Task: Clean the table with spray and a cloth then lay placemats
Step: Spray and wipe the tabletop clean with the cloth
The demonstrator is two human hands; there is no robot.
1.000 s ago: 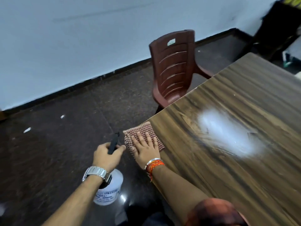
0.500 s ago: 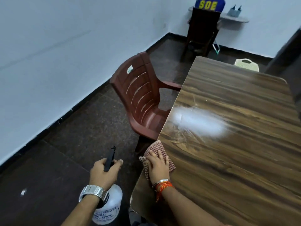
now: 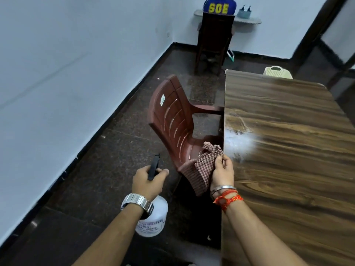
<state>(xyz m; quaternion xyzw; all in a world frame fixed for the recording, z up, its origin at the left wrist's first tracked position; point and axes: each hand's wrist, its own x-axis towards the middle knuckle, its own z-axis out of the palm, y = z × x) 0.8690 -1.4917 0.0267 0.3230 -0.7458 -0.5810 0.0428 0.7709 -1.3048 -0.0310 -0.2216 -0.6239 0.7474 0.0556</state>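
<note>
While gripped, white spray bottle point(image 3: 151, 220), contents unseen.

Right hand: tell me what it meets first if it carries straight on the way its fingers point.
Probably the table edge by the white sprayed patch; the right hand holds the cloth just off it. Depth is unclear.

Pale walls point(image 3: 67, 64), dark speckled floor point(image 3: 107, 169), maroon plastic chair point(image 3: 172, 120).

I'm looking at a plain room, likely a home or hostel dining space: a wood-grain table point(image 3: 288, 150), plastic chairs point(image 3: 172, 120), bare white walls point(image 3: 67, 64), dark stone floor point(image 3: 107, 169), small wall shelf point(image 3: 247, 21).
</note>
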